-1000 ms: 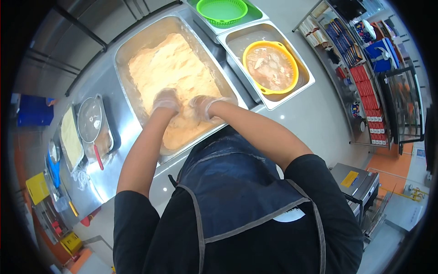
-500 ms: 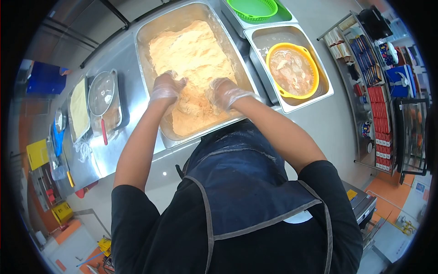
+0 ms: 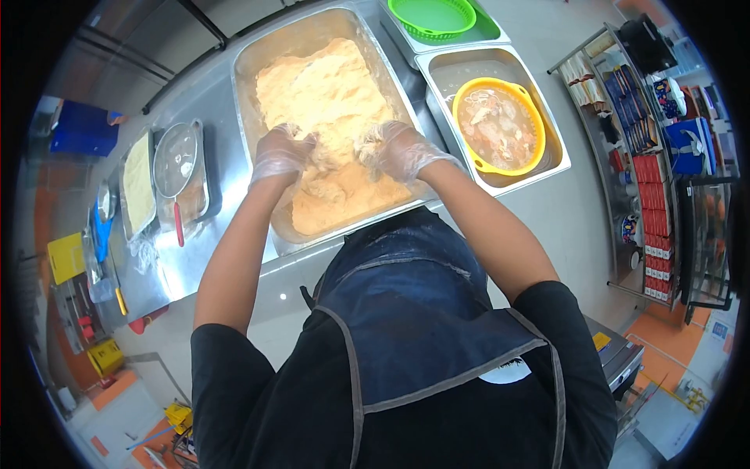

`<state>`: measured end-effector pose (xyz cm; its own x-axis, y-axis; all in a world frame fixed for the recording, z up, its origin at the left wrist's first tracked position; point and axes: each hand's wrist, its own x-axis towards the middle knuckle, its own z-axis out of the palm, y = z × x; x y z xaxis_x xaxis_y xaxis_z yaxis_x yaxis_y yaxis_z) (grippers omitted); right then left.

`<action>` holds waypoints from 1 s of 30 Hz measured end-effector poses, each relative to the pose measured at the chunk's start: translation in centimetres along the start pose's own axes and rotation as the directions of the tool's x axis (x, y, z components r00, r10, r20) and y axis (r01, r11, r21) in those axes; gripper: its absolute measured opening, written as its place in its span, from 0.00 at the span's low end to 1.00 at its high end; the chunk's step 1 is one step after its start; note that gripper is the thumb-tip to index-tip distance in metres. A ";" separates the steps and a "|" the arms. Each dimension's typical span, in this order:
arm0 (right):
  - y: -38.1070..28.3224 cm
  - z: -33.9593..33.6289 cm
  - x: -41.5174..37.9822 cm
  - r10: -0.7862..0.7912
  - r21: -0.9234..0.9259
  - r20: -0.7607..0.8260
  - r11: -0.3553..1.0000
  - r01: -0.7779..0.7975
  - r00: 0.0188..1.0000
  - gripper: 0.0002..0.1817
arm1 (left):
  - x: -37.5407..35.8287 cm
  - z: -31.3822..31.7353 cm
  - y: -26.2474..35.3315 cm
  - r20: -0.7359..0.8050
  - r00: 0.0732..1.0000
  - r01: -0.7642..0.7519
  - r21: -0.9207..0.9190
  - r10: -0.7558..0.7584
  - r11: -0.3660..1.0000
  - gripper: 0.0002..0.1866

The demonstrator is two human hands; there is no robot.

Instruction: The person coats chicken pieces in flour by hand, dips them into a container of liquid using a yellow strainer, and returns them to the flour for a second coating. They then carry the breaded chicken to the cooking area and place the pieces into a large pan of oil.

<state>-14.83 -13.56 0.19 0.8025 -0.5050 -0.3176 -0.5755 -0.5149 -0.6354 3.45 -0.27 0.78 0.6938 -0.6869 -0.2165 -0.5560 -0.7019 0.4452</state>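
Left hand (image 3: 280,155) and right hand (image 3: 400,150) face each other across pale orange powder (image 3: 316,82)

Both hands wear clear plastic gloves (image 3: 273,166) and are down in the powder, fingers partly curled, palms turned inward. Pale, floury clumps (image 3: 364,144) show at the right hand's fingertips; whether they are gripped or merely stuck there, I cannot tell. The left hand's fingers are half buried, so what they may have hold of cannot be told either.

The powder fills much of a large rectangular stainless-steel pan (image 3: 247,94) on the shiny steel counter (image 3: 225,187). The pan's long axis runs away from the body, its near edge close to the dark blue apron (image 3: 422,336). Most of the powder is heaped beyond the hands, toward the pan's far edge; a lower bank lies between them and the near edge. The left hand sits by the pan's left edge, the right hand by its right edge, with neither clearly nearer the heap.

Past that right edge, nearer the right hand, a round yellow plastic basket (image 3: 539,129) of pale pieces in cloudy liquid (image 3: 500,129) stands inside a smaller steel pan (image 3: 559,152).
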 end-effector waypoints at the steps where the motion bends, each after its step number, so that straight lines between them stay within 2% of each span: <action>1: -0.7 -1.7 -1.2 0.023 0.097 0.056 0.995 -0.029 0.998 0.20 | 0.0 -0.6 0.9 0.040 0.998 0.042 -0.016 -0.041 0.999 0.29; 4: -1.8 -6.5 -4.9 0.073 0.241 -0.031 0.968 -0.063 0.997 0.24 | -1.4 -1.7 3.7 -0.093 0.993 -0.084 -0.074 0.077 0.994 0.28; 5: -0.2 -7.2 -5.4 -0.013 0.200 -0.151 0.979 0.043 0.988 0.24 | -2.0 -2.4 4.9 -0.086 0.994 -0.082 -0.096 0.073 0.992 0.29; 7: 2.0 -9.5 -7.3 -0.205 -0.139 -0.367 0.977 0.165 0.907 0.20 | -2.9 -3.4 8.0 -0.152 0.974 -0.182 -0.061 0.171 0.981 0.29; 8: 4.7 -10.3 -7.2 -0.198 0.120 -0.425 0.955 0.272 0.883 0.18 | -3.4 -3.8 9.4 -0.185 0.959 -0.226 -0.039 0.216 0.973 0.29; 9: 6.5 -11.4 -7.3 -0.160 0.189 -0.452 0.944 0.269 0.877 0.16 | -3.8 -4.0 10.9 -0.189 0.953 -0.260 -0.117 0.235 0.959 0.29; 10: 8.2 -12.5 -7.4 -0.121 0.257 -0.478 0.928 0.270 0.870 0.15 | -3.8 -3.9 12.1 -0.214 0.931 -0.325 -0.111 0.297 0.939 0.28; 12: 8.7 -15.6 -8.6 -0.003 0.040 -0.493 0.999 0.026 0.870 0.13 | -3.8 -3.3 14.9 -0.262 0.872 -0.449 -0.094 0.413 0.888 0.28; 13: 9.1 -16.4 -8.7 0.047 0.015 -0.483 0.999 -0.045 0.875 0.13 | -4.3 -3.2 16.9 -0.153 0.918 -0.393 -0.214 0.366 0.895 0.27; 15: 10.5 -17.8 -8.5 0.154 -0.029 -0.465 0.982 -0.188 0.872 0.13 | -4.0 -0.5 19.1 -0.138 0.885 -0.466 -0.273 0.445 0.842 0.28; 16: 11.6 -18.1 -8.0 0.193 0.003 -0.455 0.977 -0.215 0.869 0.12 | -3.6 1.1 20.0 -0.130 0.865 -0.500 -0.304 0.485 0.811 0.28; 19: 15.8 -17.4 -6.8 0.295 0.102 -0.432 0.955 -0.279 0.852 0.13 | -2.6 5.7 23.0 0.022 0.864 -0.465 -0.350 0.503 0.813 0.28; 22: 18.6 -17.3 -7.4 0.298 0.151 -0.464 0.954 -0.257 0.834 0.15 | -1.2 9.5 24.6 0.262 0.847 -0.431 -0.168 0.462 0.886 0.29; 24: 17.8 -17.9 -9.3 0.246 0.127 -0.519 0.969 -0.211 0.818 0.15 | -0.8 10.6 25.3 0.436 0.795 -0.430 -0.086 0.422 0.899 0.28; 26: 17.0 -18.7 -11.2 0.229 0.138 -0.537 0.973 -0.183 0.812 0.16 | -1.7 9.0 26.4 0.578 0.730 -0.421 -0.043 0.366 0.906 0.26; 27: 16.7 -18.9 -12.0 0.220 0.145 -0.546 0.975 -0.167 0.808 0.16 | -1.8 8.7 25.5 0.482 0.743 -0.492 -0.078 0.465 0.867 0.24; 30: 15.2 -18.4 -14.1 0.280 0.208 -0.577 0.959 -0.194 0.767 0.16 | -0.3 7.2 21.0 0.253 0.824 -0.458 -0.228 0.507 0.859 0.23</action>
<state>-37.77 -26.98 7.95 0.3635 -0.9315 -0.0158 -0.6743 -0.2514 -0.6944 -11.74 -16.20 3.94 0.1743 -0.9694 -0.1728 -0.6908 -0.2454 0.6801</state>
